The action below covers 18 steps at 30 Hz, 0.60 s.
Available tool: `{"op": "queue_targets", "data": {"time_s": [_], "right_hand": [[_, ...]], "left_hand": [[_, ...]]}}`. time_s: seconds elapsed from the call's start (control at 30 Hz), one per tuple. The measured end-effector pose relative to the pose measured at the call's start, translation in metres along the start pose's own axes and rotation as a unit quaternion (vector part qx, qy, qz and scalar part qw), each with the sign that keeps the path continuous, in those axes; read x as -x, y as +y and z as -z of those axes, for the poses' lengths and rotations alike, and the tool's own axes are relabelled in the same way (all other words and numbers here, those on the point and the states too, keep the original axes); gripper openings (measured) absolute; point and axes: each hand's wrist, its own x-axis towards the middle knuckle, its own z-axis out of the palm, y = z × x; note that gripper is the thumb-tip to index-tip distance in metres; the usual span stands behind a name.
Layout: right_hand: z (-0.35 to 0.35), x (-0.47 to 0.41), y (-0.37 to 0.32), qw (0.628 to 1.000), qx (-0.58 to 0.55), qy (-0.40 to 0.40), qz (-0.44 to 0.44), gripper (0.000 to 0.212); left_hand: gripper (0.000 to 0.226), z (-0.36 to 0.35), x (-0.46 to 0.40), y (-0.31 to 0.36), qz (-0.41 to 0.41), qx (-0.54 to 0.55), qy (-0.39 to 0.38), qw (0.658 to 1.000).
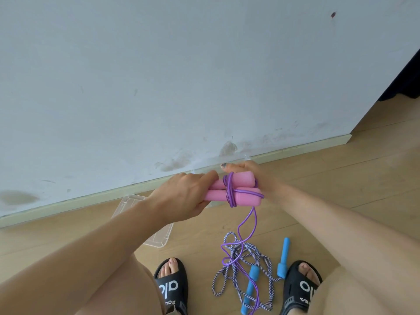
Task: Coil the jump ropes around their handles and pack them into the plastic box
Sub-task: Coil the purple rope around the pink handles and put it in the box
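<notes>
Single head-worn view, steeply down and forward, close over the floor [341, 178] by the wall [159, 76]

Pale grey-white wall [181, 76] is filling the upper frame, showing brown scuffs and smudges low down near the floor and one dark speck top right. Cream skirting board [295, 150] is running along its base, slanting up to the right. Light wooden plank floor [341, 189] is taking up the rest. Dark curtain or cloth [406, 80] is hanging at the right edge past the wall corner. Two black slide sandals with white lettering are sitting at the bottom: left one [172, 289], right one [300, 289].
</notes>
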Motion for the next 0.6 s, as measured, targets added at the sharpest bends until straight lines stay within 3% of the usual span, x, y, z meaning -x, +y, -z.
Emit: {"op": "queue_targets", "data": {"time_s": [0.07,0.23,0.33,0.47,0.6], "right_hand": [[-0.011,0.0,0.012,0.998,-0.022,0.057,-0.006,0.017],[-0.054,0.009,0.018,0.989,-0.056,0.083,-0.11,0.03],[-0.071,0.018,0.02,0.984,-0.041,0.148,-0.093,0.041],[-0.068,0.032,0.031,0.97,0.203,0.127,-0.052,0.042],[-0.073,0.053,0.022,0.906,0.409,0.113,0.015,0.042]], "left_hand": [[0.013,0.001,-0.003,0.0,0.04,0.036,0.001,0.999],[0.012,-0.002,-0.012,0.0,0.141,0.089,0.002,0.986],[0.015,-0.006,-0.014,-0.009,0.204,0.027,-0.054,0.977],[0.014,-0.011,-0.015,-0.016,0.236,-0.037,-0.106,0.965],[0.012,-0.016,-0.014,-0.019,0.236,-0.098,-0.147,0.956]]}}
